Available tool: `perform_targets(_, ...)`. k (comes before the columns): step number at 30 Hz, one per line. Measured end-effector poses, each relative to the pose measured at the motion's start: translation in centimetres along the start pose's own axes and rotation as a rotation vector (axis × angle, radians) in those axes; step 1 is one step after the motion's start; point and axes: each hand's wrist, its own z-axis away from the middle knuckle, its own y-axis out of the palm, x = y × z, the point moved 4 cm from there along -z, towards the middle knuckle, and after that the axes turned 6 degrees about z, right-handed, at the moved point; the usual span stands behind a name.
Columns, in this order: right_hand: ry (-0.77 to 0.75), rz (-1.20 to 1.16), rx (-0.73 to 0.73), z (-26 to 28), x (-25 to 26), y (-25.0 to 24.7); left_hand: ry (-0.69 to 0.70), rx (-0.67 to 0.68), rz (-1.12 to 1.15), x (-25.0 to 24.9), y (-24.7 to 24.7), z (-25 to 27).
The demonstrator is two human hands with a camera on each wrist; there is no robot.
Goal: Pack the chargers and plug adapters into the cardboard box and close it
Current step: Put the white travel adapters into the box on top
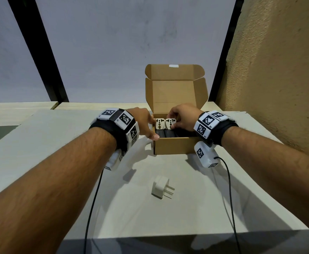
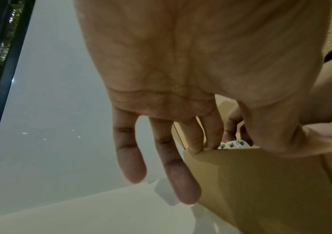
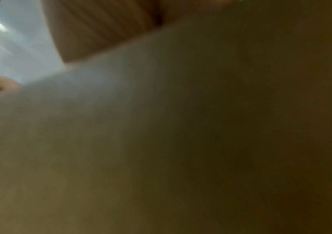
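An open cardboard box [image 1: 172,146] stands on the table with its lid upright. Two white plug adapters [image 1: 159,123] [image 1: 170,123] stand side by side at the back left inside it. Black chargers [image 1: 170,133] fill the front. My left hand [image 1: 152,129] rests on the box's left wall [image 2: 261,182], thumb on the front corner and fingers straight beside the left adapter [image 2: 235,144]. My right hand [image 1: 174,121] pinches the right adapter from above. Another white adapter [image 1: 161,187] lies on the table nearer to me, prongs pointing right. The right wrist view is blurred and dark.
The pale table [image 1: 58,143] ends close behind the box and in front of me. A rough tan wall [image 1: 278,70] rises at the right. Black cables [image 1: 93,198] [image 1: 230,189] trail from both wrists across the table.
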Motion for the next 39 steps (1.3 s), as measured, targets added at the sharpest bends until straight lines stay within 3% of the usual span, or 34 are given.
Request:
perform_targets(14, 0.032, 0.026, -0.045, 0.3, -0.2, -0.6, -0.018, 0.009, 0.031, 0.0, 0.1, 0.2)
perform_targets(20, -0.143, -0.046, -0.101, 4.7, 2.7, -2.7, -0.008, 0.004, 0.012, -0.1, 0.0, 0.3)
perform_targets(27, -0.486, -0.082, 0.190, 11.7, 8.6, -1.2, -0.013, 0.015, -0.019, -0.2, 0.0, 0.5)
perform_targets(31, -0.497, -0.004, 0.325, 13.1, 9.9, 0.8, -0.028, 0.014, -0.010, -0.4, 0.0, 0.6)
perform_targets(35, -0.472, 0.061, 0.314, 13.2, 10.2, 2.0, -0.043, 0.028, -0.007, -0.4, 0.2, 0.5)
perform_targets(39, -0.435, -0.011, 0.286, 12.4, 9.5, -0.5, -0.038, 0.018, 0.001, -0.2, 0.1, 0.3)
